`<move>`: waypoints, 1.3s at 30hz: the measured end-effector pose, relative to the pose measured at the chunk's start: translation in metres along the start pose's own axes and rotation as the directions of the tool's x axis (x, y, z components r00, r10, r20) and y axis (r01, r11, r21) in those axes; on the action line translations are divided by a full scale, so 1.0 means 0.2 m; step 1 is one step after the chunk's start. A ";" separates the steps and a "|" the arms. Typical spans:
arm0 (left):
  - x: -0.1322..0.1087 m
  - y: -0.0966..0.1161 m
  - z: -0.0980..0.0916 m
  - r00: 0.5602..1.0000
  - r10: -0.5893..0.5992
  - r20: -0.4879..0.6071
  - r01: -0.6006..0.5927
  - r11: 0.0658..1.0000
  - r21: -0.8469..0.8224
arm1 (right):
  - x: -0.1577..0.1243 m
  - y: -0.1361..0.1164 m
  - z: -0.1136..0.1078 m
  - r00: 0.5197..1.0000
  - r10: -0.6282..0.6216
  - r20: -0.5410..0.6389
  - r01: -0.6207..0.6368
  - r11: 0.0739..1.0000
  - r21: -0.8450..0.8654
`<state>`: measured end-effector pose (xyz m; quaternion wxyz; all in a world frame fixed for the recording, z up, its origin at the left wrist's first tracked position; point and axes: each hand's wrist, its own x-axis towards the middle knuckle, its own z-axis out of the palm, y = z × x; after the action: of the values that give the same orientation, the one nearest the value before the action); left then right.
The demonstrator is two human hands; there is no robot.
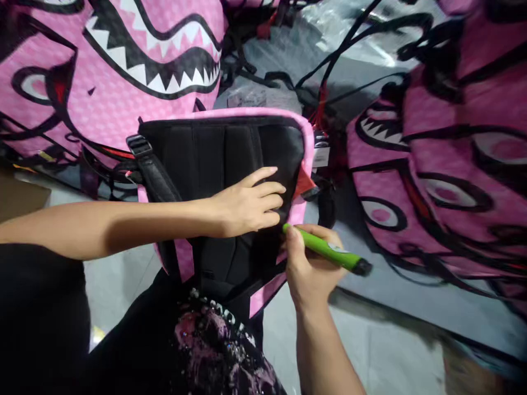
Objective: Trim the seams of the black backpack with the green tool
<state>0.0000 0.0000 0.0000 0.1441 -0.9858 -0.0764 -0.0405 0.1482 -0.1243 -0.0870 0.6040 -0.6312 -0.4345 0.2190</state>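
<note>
The pink-and-black backpack (214, 153) lies on the person's lap, its black back panel facing up. The left hand (249, 202) rests flat on the panel, fingers loosely spread. The right hand (310, 269), at the backpack's near right edge, has its fingers wrapped around a green tool (329, 251). More pink shark-face backpacks (453, 181) lie to the far left and right.

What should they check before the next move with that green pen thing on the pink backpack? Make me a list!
1. Left hand flat on the backpack, steadying its black panel: ok.
2. Right hand gripping the green tool firmly: ok.
3. Left fingertips clear of the tool's near end: not ok, they sit right beside it.
4. Tool's end touching the backpack: cannot tell.
5. Strap lying aside, left of the hands: ok.
</note>
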 end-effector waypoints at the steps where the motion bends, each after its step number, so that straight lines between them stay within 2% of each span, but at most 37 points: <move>1: 0.01 -0.01 -0.02 0.999 0.019 0.035 -0.019 1.000 0.007 | 0.00 0.00 -0.01 1.000 0.007 0.017 -0.006 0.999 -0.046; 4: 0.04 -0.06 -0.07 0.986 0.050 0.158 -0.052 0.999 0.013 | 0.00 0.01 -0.03 0.999 -0.005 0.052 0.010 0.994 -0.111; 6: 0.07 -0.09 -0.12 0.963 0.054 0.265 -0.061 0.998 0.018 | -0.03 0.00 -0.04 0.998 -0.039 0.045 0.042 0.996 -0.076; 9: 0.12 -0.09 -0.25 0.933 -0.018 0.360 0.005 0.999 0.036 | -0.06 -0.05 -0.04 0.970 -0.236 0.057 0.238 0.971 -0.022; 12: 0.15 0.01 -0.45 0.938 -0.105 0.330 0.093 0.994 0.052 | -0.05 -0.14 -0.08 0.893 -0.450 0.016 0.450 0.891 -0.069; 14: 0.16 0.12 -0.60 0.938 -0.180 0.297 0.170 0.984 0.059 | -0.01 -0.21 -0.16 0.828 -0.561 0.005 0.561 0.826 -0.051; 16: 0.16 0.22 -0.70 0.922 -0.273 0.275 0.275 0.961 0.031 | 0.04 -0.26 -0.24 0.760 -0.647 0.058 0.646 0.762 0.039; 17: 0.15 0.26 -0.73 0.908 -0.321 0.269 0.332 0.943 0.003 | 0.06 -0.26 -0.28 0.726 -0.681 0.093 0.676 0.732 0.083; 18: 0.14 0.28 -0.72 0.893 -0.361 0.268 0.384 0.923 -0.034 | 0.09 -0.26 -0.30 0.695 -0.708 0.129 0.700 0.706 0.106; 20: 0.08 0.29 -0.65 0.858 -0.414 0.305 0.470 0.872 -0.138 | 0.12 -0.21 -0.29 0.622 -0.752 0.217 0.753 0.651 0.096; 22: 0.01 0.23 -0.55 0.829 -0.409 0.381 0.523 0.810 -0.267 | 0.15 -0.13 -0.23 0.559 -0.775 0.294 0.802 0.596 0.045; 24: -0.05 0.13 -0.47 0.834 -0.403 0.377 0.524 0.793 -0.310 | 0.17 -0.06 -0.16 0.533 -0.776 0.337 0.820 0.572 0.018; 26: -0.08 0.03 -0.44 0.868 -0.449 0.212 0.489 0.845 -0.216 | 0.20 -0.03 -0.10 0.546 -0.770 0.331 0.814 0.581 0.009; 28: -0.08 -0.06 -0.44 0.880 -0.472 0.060 0.475 0.874 -0.103 | 0.20 -0.03 -0.05 0.561 -0.759 0.329 0.805 0.593 -0.005; 29: -0.07 -0.09 -0.44 0.881 -0.468 0.068 0.473 0.877 -0.084 | 0.20 -0.05 -0.03 0.560 -0.756 0.339 0.805 0.593 -0.010; 31: -0.02 -0.13 -0.41 0.867 -0.454 0.207 0.475 0.878 -0.063 | 0.16 -0.09 0.01 0.556 -0.757 0.343 0.811 0.585 -0.024; 33: 0.04 -0.15 -0.35 0.820 -0.460 0.341 0.489 0.872 0.000 | 0.10 -0.12 0.04 0.558 -0.758 0.338 0.810 0.586 -0.024; 34: 0.06 -0.16 -0.31 0.803 -0.471 0.365 0.491 0.870 0.043 | 0.06 -0.13 0.05 0.562 -0.756 0.335 0.806 0.591 -0.019; 36: 0.10 -0.16 -0.24 0.798 -0.482 0.361 0.482 0.871 0.097 | 0.00 -0.12 0.04 0.574 -0.748 0.333 0.796 0.605 -0.014; 39: 0.11 -0.14 -0.19 0.834 -0.438 0.335 0.425 0.898 0.117 | -0.02 -0.09 0.01 0.569 -0.737 0.365 0.794 0.607 -0.012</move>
<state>0.0141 0.0195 0.0457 0.1340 -0.9312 -0.3218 0.1068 0.1386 -0.1284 -0.0704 0.5010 -0.3846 -0.7753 -0.0038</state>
